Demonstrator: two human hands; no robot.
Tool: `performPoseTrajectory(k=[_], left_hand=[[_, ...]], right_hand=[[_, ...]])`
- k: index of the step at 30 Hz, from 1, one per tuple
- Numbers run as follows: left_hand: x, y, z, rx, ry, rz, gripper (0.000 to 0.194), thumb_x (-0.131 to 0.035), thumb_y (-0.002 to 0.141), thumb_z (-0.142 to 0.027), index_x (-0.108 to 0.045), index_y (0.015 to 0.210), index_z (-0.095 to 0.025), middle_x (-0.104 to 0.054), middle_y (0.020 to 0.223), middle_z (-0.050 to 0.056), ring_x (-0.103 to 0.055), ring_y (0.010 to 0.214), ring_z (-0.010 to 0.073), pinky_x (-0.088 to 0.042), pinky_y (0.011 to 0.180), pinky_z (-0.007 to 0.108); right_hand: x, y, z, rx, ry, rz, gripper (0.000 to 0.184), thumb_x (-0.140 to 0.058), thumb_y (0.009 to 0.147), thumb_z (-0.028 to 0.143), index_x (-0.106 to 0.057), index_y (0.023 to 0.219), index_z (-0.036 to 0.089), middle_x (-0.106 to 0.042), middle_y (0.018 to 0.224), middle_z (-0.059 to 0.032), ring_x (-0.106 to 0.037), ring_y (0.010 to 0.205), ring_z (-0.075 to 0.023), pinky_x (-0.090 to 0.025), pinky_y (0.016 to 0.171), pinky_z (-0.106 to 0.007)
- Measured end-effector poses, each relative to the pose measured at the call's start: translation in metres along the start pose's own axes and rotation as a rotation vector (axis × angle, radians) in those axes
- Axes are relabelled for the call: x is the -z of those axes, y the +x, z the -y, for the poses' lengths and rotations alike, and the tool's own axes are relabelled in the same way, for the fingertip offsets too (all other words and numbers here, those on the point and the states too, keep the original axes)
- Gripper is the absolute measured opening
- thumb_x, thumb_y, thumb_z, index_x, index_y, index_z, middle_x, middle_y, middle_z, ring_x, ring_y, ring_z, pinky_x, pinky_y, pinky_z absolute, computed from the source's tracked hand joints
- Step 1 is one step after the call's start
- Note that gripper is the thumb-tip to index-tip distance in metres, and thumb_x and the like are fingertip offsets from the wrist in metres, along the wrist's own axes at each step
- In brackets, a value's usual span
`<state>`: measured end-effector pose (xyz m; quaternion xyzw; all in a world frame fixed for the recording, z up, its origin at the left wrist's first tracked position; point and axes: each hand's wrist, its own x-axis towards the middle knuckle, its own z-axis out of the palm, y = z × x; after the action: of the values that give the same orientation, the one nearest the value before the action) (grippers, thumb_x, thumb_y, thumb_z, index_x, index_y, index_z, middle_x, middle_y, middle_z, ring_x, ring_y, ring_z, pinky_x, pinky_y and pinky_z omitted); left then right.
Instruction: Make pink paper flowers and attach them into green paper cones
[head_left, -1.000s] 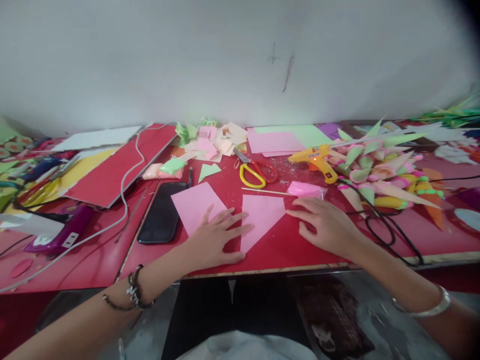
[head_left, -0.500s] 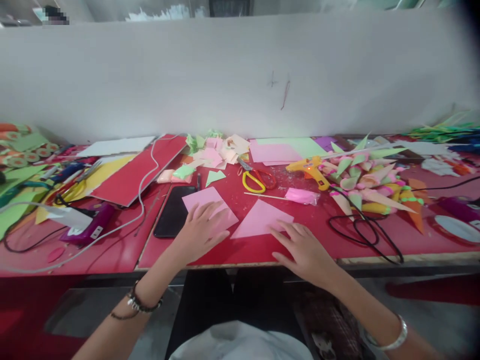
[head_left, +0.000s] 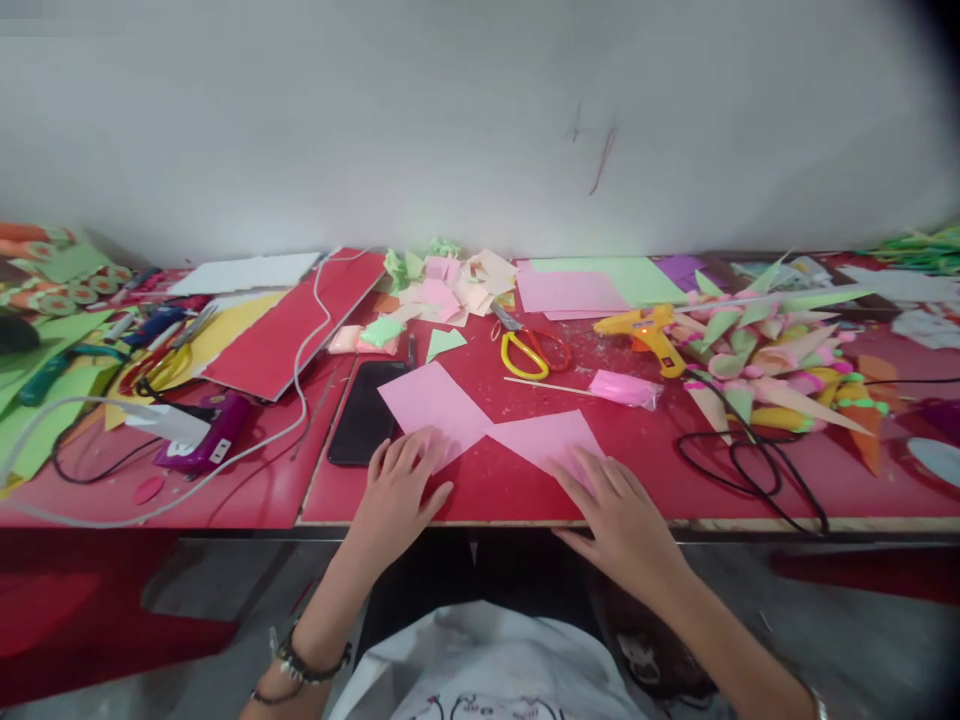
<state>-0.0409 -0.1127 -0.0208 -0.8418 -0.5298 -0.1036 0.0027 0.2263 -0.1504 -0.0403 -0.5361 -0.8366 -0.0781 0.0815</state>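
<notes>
Two pink paper pieces lie on the red tabletop (head_left: 517, 495) in front of me, their corners meeting near the middle. On the lower edge of the left pink paper (head_left: 435, 402) rests my left hand (head_left: 403, 490), fingers spread and thumb apart. My right hand (head_left: 619, 510) lies with outstretched fingers on the lower right part of the right pink paper (head_left: 551, 437). Neither hand grips anything. A black phone (head_left: 362, 415) sits just left of the left paper and is partly covered by it.
Beyond the papers are yellow-and-red-handled scissors (head_left: 525, 352), a pink clay packet (head_left: 622, 388) and a yellow glue gun (head_left: 645, 335) with a black cord (head_left: 739, 465). Paper cones (head_left: 757, 350) are heaped to the right. A purple power strip (head_left: 206, 435) and white cable (head_left: 300, 385) lie left.
Both hands have drawn toward the table's near edge. The right paper has turned, and its left corner now touches the left paper. The camera view has tilted down and shifted left.
</notes>
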Motion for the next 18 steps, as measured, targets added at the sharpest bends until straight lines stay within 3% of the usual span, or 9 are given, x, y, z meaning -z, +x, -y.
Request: performPoseTrajectory(k=[4, 8, 11, 14, 18], left_hand=[[-0.001, 0.012, 0.004, -0.048, -0.004, 0.080, 0.039, -0.036, 0.086, -0.033, -0.037, 0.125, -0.030, -0.040, 0.133, 0.002, -0.036, 0.119, 0.0193, -0.021, 0.101, 0.044], [0.003, 0.023, 0.003, -0.077, -0.031, 0.068, 0.043, -0.036, 0.086, -0.029, -0.032, 0.129, -0.026, -0.037, 0.134, 0.004, -0.032, 0.122, 0.0202, -0.018, 0.102, 0.046], [0.007, 0.024, -0.010, -0.151, -0.101, 0.043, 0.051, -0.046, 0.081, -0.030, -0.030, 0.129, -0.022, -0.034, 0.135, 0.008, -0.031, 0.121, 0.0230, -0.025, 0.099, 0.043], [0.008, 0.023, -0.030, -0.275, -0.186, 0.088, 0.058, -0.056, 0.075, -0.036, -0.034, 0.127, -0.023, -0.038, 0.130, 0.007, -0.040, 0.109, 0.0235, -0.037, 0.088, 0.038], [0.000, 0.024, -0.047, -0.332, -0.233, 0.150, 0.039, -0.051, 0.079, -0.034, -0.044, 0.116, -0.023, -0.051, 0.114, 0.005, -0.049, 0.092, 0.0195, -0.042, 0.073, 0.032]], right_hand=[[0.007, -0.008, 0.013, -0.037, 0.023, -0.035, 0.042, -0.052, 0.077, 0.021, -0.049, 0.119, 0.019, -0.057, 0.105, -0.0121, -0.052, 0.087, -0.0240, -0.042, 0.076, -0.037], [0.016, -0.011, 0.007, 0.036, 0.196, -0.050, 0.029, -0.043, 0.082, 0.015, -0.058, 0.106, 0.017, -0.059, 0.095, -0.0089, -0.052, 0.087, -0.0199, -0.042, 0.077, -0.032], [0.020, -0.004, 0.005, 0.055, 0.177, -0.040, 0.030, -0.039, 0.082, 0.010, -0.058, 0.105, 0.017, -0.060, 0.094, -0.0078, -0.052, 0.083, -0.0182, -0.042, 0.073, -0.029], [0.021, 0.010, 0.020, 0.054, 0.067, -0.093, 0.028, -0.040, 0.081, 0.007, -0.061, 0.098, 0.016, -0.062, 0.085, -0.0069, -0.052, 0.074, -0.0177, -0.041, 0.064, -0.028], [0.021, 0.027, 0.044, 0.115, 0.119, -0.150, 0.023, -0.041, 0.082, 0.010, -0.063, 0.080, 0.014, -0.062, 0.076, -0.0068, -0.052, 0.069, -0.0164, -0.041, 0.060, -0.027]])
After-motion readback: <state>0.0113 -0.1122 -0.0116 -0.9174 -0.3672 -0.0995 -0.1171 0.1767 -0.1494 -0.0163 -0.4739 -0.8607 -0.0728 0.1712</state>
